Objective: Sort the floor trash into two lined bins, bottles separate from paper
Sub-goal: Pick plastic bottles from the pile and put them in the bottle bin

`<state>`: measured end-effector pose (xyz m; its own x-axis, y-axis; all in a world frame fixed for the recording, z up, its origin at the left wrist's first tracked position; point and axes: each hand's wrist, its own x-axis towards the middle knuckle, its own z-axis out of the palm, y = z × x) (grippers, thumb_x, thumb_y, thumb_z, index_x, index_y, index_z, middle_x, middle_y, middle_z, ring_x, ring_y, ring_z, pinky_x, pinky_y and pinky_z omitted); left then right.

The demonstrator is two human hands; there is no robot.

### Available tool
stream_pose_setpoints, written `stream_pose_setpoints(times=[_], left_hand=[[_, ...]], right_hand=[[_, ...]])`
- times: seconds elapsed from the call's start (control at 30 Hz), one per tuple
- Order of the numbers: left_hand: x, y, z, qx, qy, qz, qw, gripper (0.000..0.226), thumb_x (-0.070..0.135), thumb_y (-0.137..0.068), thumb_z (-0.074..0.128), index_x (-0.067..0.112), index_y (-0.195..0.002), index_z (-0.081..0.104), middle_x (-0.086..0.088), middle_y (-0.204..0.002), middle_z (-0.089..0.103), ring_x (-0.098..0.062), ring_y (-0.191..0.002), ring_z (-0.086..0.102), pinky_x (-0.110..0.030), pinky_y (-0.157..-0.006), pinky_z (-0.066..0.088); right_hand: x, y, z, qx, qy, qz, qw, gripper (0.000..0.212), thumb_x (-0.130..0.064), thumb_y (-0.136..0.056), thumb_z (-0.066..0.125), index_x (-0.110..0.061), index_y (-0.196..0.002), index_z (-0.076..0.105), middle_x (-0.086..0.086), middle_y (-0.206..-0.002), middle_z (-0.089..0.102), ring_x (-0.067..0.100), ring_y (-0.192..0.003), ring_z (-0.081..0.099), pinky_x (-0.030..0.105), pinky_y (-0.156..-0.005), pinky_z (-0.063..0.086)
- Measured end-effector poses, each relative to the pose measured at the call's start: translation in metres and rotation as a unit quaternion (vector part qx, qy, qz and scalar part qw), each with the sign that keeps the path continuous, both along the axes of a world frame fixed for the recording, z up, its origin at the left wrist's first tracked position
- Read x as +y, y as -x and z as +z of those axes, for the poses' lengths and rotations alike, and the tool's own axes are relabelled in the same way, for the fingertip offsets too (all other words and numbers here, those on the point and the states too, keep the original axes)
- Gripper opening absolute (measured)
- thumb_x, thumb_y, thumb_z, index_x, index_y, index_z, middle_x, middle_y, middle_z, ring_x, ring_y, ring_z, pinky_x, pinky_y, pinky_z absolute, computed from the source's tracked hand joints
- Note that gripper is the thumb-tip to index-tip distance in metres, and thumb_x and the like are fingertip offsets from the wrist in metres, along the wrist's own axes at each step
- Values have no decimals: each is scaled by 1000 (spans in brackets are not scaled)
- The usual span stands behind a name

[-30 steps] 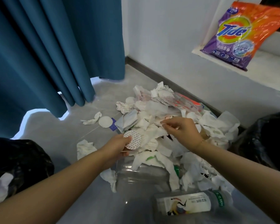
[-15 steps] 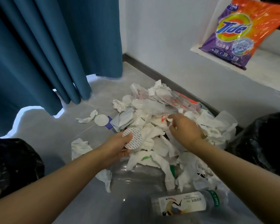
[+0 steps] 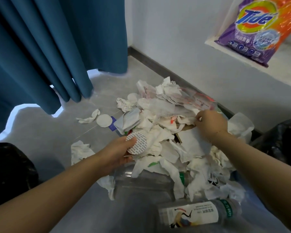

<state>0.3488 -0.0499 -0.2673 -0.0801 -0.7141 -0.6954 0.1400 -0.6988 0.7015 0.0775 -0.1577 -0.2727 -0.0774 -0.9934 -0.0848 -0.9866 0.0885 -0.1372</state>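
Note:
A heap of crumpled white paper point(image 3: 160, 140) and wrappers covers the grey floor. My left hand point(image 3: 119, 152) pinches a round printed paper disc point(image 3: 137, 142) at the heap's left edge. Deeper in the heap, my right hand point(image 3: 210, 123) pinches a scrap of white paper at its fingertips. A large clear plastic bottle point(image 3: 141, 182) lies half under the paper near me. Close to the bottom edge lies a labelled bottle point(image 3: 196, 214) with a green band. Black-lined bins stand at the left point(image 3: 8, 169) and the right point(image 3: 280, 140).
A blue curtain point(image 3: 49, 52) hangs at the left down to the floor. A white disc point(image 3: 104, 120) and loose tissues lie apart from the heap. On a white ledge at upper right leans a Tide detergent bag point(image 3: 260, 27). A dark skirting runs along the wall.
My right hand has moved farther into the heap to the right and now pinches a scrap there. My left hand still holds the round disc. The view has shifted slightly.

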Motion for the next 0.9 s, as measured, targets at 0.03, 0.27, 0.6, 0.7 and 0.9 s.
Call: stream_pose_setpoints(times=[0.03,0.27,0.6,0.7,0.9], left_hand=[[1,-2,0,-6,0,-6,1000,18,24,-97,50,14,-107,62,0,-81,70,-5,-58,57,-16,-44,43],[4,1,8,-5,23,-27,999,21,23,-98,48,12,-110,61,0,-80,67,-3,-54,57,-14,-41,41],[0,12,8,27,52,-62,996,28,32,-96,49,14,-113,62,2,-84,69,-6,-70,59,-19,-57,44],[1,10,5,24,67,-94,993,28,35,-96,49,18,-116,60,5,-82,69,-3,-67,59,-19,-60,45],[-4,6,2,70,36,-11,997,24,21,-97,48,10,-114,60,2,-74,67,-3,-57,57,-17,-50,42]], right_hand=[[8,0,5,-85,4,-12,996,16,-22,-91,58,-14,-97,71,3,-86,69,19,-73,64,32,-68,55],[62,-28,49,-510,-22,-19,860,19,-23,-92,55,-13,-97,71,-2,-89,71,15,-68,70,25,-55,57],[77,-82,16,-530,-124,43,838,21,-6,-85,66,-6,-99,50,11,-63,61,20,-46,57,32,-49,52],[73,-88,11,-530,-141,60,834,25,-9,-83,69,-10,-94,46,11,-62,63,21,-42,53,30,-43,47],[38,-72,10,-377,-21,85,922,20,-29,-93,55,-11,-92,64,5,-66,65,13,-53,57,32,-58,51]])
